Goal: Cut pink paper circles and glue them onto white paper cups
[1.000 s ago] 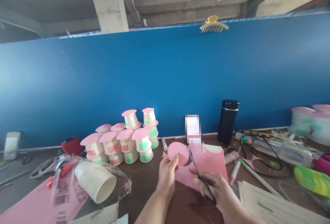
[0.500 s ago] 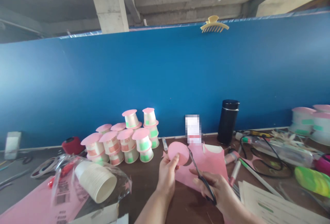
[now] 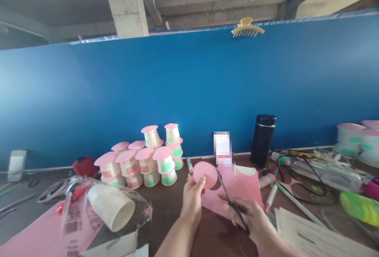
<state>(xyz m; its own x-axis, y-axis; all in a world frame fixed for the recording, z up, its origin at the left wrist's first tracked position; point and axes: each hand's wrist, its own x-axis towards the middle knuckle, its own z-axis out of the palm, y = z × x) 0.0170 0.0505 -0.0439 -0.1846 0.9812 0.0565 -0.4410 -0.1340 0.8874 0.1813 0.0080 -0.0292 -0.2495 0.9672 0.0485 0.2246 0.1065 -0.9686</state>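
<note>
Between the thumb and fingers of my left hand (image 3: pixel 193 197) is a round pink paper disc (image 3: pixel 205 174), held up above the table. My right hand (image 3: pixel 244 213) grips black-handled scissors (image 3: pixel 226 192), their blades pointing up and left at the disc's right edge. How far the blades are parted is hard to make out. Under and behind the scissors lies a pink paper sheet (image 3: pixel 244 186) with curved pieces cut out of it. Left of my hands stand several stacked paper cups (image 3: pixel 151 166) with pink paper tops and red or green painted patches.
A clear bag holds nested white paper cups (image 3: pixel 114 209) at the left, near a tape roll (image 3: pixel 53 191). A black flask (image 3: pixel 263 140) stands by the blue partition (image 3: pixel 177 83). Markers, a black cable and printed papers (image 3: pixel 314 235) crowd the right side.
The view has shifted very slightly. Both hands, the disc and the scissors keep nearly the same positions.
</note>
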